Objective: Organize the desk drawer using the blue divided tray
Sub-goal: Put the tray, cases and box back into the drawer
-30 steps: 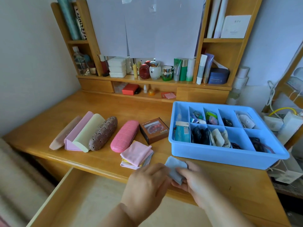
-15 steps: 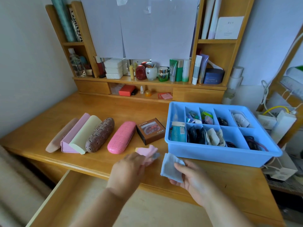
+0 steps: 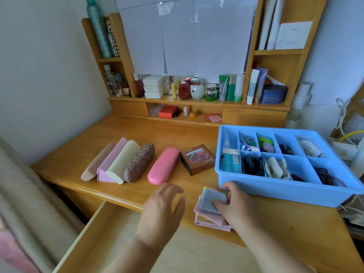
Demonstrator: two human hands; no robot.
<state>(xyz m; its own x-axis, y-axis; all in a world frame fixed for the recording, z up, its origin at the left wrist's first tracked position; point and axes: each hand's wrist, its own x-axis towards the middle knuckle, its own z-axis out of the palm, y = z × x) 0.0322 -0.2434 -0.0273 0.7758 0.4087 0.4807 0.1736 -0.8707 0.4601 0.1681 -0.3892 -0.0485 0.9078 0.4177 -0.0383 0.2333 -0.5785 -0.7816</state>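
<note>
The blue divided tray (image 3: 275, 189) stands on the right of the desk, and several of its compartments hold small items. Just in front of its near left corner, a stack of folded pink cloths (image 3: 208, 218) lies by the desk's front edge with a grey cloth (image 3: 210, 200) on top. My right hand (image 3: 234, 205) holds the grey cloth on that stack, its thumb close to the tray wall. To the left of the stack, my left hand (image 3: 163, 209) hovers above the desk edge with spread fingers and holds nothing. Below my hands is the open drawer (image 3: 110, 243).
Several glasses cases (image 3: 126, 161) and a pink case (image 3: 163, 165) lie in a row on the left of the desk. A brown box (image 3: 197, 159) sits beside the tray. Shelves with bottles and jars run along the back. Cables and a power strip (image 3: 344, 152) lie right of the tray.
My left hand let go of the pink cloths and drew back left, empty. The pink stack now lies in front of the tray, with the grey cloth laid on it by my right hand.
</note>
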